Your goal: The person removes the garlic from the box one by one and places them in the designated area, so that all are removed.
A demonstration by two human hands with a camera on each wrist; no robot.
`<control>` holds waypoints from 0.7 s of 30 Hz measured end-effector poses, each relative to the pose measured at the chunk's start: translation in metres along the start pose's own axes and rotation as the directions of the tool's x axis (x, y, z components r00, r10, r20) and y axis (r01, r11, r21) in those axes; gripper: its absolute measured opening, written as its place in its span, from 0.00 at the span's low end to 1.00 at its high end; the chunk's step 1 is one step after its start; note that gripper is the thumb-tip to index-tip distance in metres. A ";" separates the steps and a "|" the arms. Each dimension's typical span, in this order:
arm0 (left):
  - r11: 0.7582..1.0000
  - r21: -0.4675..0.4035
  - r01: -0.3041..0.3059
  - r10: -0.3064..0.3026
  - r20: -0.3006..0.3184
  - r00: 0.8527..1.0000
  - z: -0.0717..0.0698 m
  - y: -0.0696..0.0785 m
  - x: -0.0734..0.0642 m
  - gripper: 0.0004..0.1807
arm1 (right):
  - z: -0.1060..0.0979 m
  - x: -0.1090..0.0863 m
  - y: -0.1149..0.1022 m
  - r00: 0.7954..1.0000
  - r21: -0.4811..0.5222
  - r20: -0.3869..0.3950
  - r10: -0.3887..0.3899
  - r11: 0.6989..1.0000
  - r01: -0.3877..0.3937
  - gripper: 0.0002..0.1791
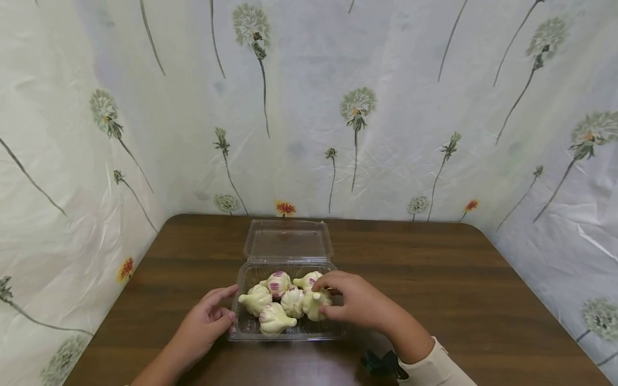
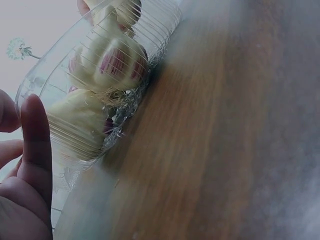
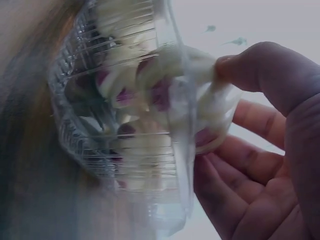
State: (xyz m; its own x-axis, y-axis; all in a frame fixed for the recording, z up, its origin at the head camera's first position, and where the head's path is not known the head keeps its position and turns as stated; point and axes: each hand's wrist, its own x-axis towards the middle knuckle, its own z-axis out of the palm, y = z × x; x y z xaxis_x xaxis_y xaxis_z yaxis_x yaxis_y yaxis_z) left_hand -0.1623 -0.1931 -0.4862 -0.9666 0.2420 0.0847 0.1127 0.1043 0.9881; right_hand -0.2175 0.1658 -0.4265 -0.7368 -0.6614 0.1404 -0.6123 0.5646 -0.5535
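Between the right hand's [image 1: 359,300] thumb and fingers, a garlic bulb [image 1: 315,306] is pinched at the right end of a clear, ribbed plastic box [image 1: 304,333]. Its left side is touched by the left hand [image 1: 205,324], fingers slightly spread. The pinched bulb is found lobed, cream, purple-streaked, tapering to a stub; five other bulbs [image 1: 274,318] are noted left of the pinching fingertips.

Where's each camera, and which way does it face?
Head: head-worn, facing forward and down at garlic bulbs in a clear clamshell container; left hand and right hand show.
Left wrist: on that wrist, facing the container's side; left fingers show.
Right wrist: on that wrist, facing the other side; right hand shows.
Wrist views share the container.
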 end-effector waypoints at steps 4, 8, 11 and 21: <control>0.999 -0.007 0.037 -0.037 -0.001 0.999 0.000 0.000 0.000 0.32 | 0.001 -0.002 0.001 1.000 0.049 -0.011 0.014 0.999 -0.014 0.16; 1.000 -0.005 0.029 -0.029 0.011 1.000 0.000 0.000 0.000 0.32 | 0.002 -0.006 0.002 0.998 0.112 -0.038 0.049 0.993 -0.044 0.17; 1.000 -0.010 0.013 -0.013 0.022 1.000 0.000 0.000 0.000 0.32 | 0.005 -0.009 0.003 0.995 0.142 -0.081 0.057 0.989 -0.045 0.19; 1.000 -0.015 0.018 -0.018 0.012 1.000 0.000 0.002 -0.001 0.33 | 0.010 -0.011 0.004 0.952 0.205 -0.301 0.062 0.979 0.001 0.22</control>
State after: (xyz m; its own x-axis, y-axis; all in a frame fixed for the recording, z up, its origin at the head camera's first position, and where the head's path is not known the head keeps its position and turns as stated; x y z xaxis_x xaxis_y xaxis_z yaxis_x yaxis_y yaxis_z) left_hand -0.1614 -0.1930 -0.4843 -0.9656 0.2516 0.0652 0.0915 0.0946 0.9913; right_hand -0.2091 0.1705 -0.4390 -0.8257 -0.4454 0.3462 -0.5408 0.4506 -0.7103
